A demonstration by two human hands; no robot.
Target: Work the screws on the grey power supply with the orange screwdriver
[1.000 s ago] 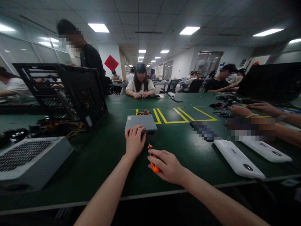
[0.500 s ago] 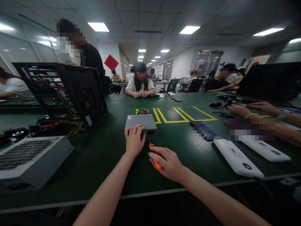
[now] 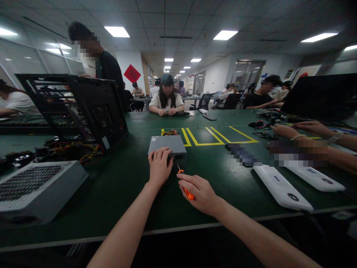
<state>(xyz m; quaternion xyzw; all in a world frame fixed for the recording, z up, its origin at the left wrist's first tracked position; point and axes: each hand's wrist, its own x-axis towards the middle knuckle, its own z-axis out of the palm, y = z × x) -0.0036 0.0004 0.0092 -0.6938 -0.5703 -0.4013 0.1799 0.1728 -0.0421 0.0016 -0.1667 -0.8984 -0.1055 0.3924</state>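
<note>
A grey metal computer power supply (image 3: 166, 143) sits on the green table in front of me, its coloured cables (image 3: 170, 132) bunched behind it. My left hand (image 3: 159, 165) grips its near left part, fingers over the top and front edge, the thumb side partly hidden. In my right hand (image 3: 199, 193) is an orange-handled screwdriver (image 3: 189, 194), held between thumb and curled fingers. Its thin shaft points up and away toward the front face of the power supply, below the socket; whether the tip touches a screw is too small to tell.
A larger-looking grey power supply (image 3: 44, 186) lies at the left, before an open black computer case (image 3: 97, 111). White power banks (image 3: 283, 188) lie at the right near a co-worker's hands (image 3: 287, 131). Yellow tape (image 3: 205, 143) marks the table beyond. Another person sits opposite.
My right fingers have shifted around the screwdriver handle and now cover more of it. My left hand and the power supply have stayed in place.
</note>
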